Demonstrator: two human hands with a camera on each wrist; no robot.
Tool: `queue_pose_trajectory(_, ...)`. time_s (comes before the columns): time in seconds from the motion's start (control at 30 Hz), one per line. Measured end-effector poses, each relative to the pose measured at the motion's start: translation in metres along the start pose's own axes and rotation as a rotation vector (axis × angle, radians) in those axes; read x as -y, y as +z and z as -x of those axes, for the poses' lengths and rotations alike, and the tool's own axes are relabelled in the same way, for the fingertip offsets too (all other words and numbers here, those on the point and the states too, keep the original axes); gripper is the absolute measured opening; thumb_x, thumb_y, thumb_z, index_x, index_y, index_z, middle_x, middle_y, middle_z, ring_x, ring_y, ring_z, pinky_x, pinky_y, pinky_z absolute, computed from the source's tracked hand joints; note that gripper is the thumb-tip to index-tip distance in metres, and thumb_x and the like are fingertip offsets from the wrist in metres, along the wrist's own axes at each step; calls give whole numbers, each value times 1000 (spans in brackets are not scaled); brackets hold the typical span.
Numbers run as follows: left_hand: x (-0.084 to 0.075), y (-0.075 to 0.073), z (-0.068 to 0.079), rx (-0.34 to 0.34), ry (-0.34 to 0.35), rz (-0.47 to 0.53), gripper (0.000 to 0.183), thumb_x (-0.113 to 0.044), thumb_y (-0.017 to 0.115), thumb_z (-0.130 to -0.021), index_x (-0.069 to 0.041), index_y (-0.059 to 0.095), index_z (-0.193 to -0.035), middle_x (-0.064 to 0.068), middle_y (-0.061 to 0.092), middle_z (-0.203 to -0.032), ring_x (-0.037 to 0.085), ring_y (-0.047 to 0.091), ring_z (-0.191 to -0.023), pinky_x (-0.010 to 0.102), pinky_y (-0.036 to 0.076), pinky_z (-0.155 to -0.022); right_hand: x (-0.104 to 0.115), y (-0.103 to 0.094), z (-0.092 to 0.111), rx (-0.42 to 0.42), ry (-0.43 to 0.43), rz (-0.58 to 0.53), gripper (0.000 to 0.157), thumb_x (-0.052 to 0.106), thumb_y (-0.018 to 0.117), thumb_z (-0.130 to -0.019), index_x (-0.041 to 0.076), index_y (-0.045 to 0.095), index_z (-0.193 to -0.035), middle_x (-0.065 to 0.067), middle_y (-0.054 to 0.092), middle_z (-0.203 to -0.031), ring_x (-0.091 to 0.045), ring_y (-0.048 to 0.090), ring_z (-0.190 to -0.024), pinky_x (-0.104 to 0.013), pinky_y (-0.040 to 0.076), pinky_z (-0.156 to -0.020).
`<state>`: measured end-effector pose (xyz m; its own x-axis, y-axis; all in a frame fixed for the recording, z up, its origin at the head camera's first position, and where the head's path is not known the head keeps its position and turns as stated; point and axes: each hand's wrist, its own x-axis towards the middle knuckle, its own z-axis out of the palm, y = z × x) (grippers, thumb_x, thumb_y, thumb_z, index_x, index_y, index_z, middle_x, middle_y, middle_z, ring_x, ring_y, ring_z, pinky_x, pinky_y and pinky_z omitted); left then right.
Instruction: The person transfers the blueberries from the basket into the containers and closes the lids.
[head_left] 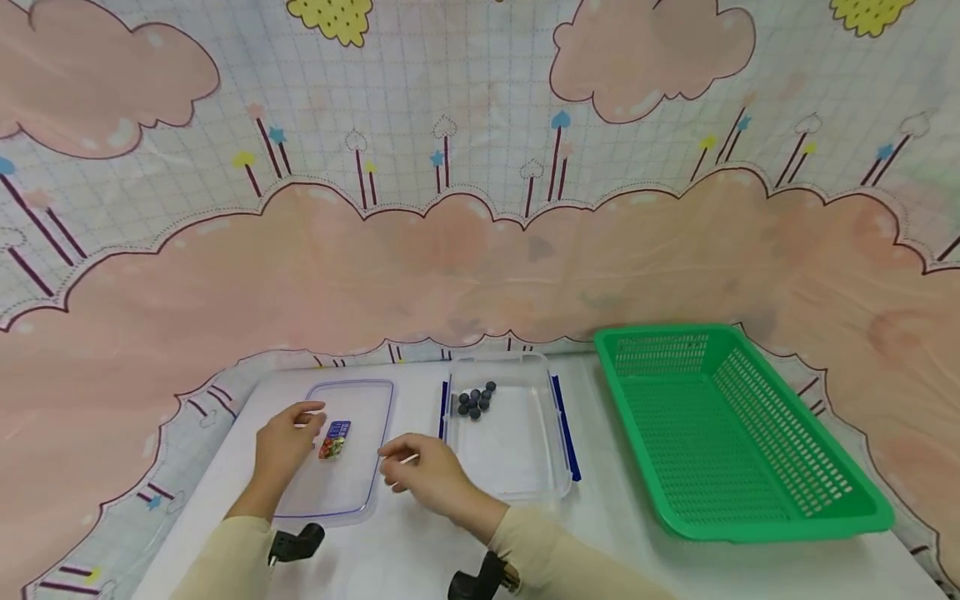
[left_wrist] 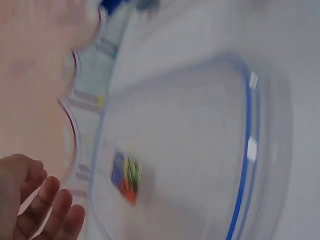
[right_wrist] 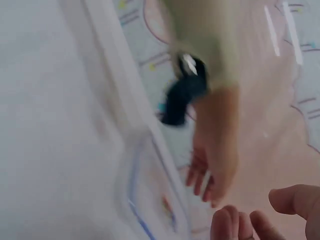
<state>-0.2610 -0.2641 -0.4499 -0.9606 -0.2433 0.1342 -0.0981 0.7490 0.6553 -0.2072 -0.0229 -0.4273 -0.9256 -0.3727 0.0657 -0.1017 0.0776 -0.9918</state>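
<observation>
A clear plastic lid (head_left: 360,483) with a blue seal lies on the white table, a colourful label (head_left: 334,440) on it. My left hand (head_left: 281,446) hovers over the lid's left side, its fingers loosely bent with nothing in them; the left wrist view shows the same hand (left_wrist: 42,207) beside the lid (left_wrist: 185,115). Just past the lid's right edge, my right hand (head_left: 427,471) is raised with fingers relaxed, also holding nothing. To its right stands a clear container (head_left: 517,450) with blue side latches. Several blueberries (head_left: 475,400) sit in its far left part.
At the right of the table stands a large green plastic basket (head_left: 720,533) with slotted walls. A patterned cloth (head_left: 480,275) hangs behind the white table (head_left: 600,517). Both wrists carry black camera mounts (head_left: 297,543).
</observation>
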Motion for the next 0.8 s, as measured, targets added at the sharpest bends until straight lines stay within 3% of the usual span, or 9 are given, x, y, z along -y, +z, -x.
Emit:
queue_pose_trajectory(0.17,35,-13,-20,55,-55,-146,40,-24,55,-97,4,59,-125,28,62,-117,43,57,-104,51,47,-83,-19,36,6,-29,119,51,32,9,72,-82,0,67,-112,-2,63,-94,-5,59,-73,-19,51,-62)
queue_pose_trajectory(0.27,49,-14,-24,129,-92,-201,49,-30,56,-97,6,53,-130,32,57,-121,47,54,-107,58,46,-90,-32,48,2,-91,179,122,39,13,75,-79,0,66,-115,-7,60,-99,-10,58,-78,-23,49,-67)
queue_pose_trajectory(0.5,59,-11,-26,218,-119,-278,64,-41,63,-93,8,49,-132,34,56,-120,47,55,-106,59,48,-90,-54,54,-8,-126,253,211,53,16,73,-79,-5,58,-125,-16,60,-107,-29,60,-97,-40,51,-90)
queue_pose_trajectory(0.8,63,-12,-31,233,-168,-285,62,-37,59,-95,9,47,-134,32,56,-122,46,55,-108,58,45,-94,-58,52,-15,-66,232,225,57,13,72,-79,-10,57,-129,-10,65,-104,-22,60,-95,-31,50,-90)
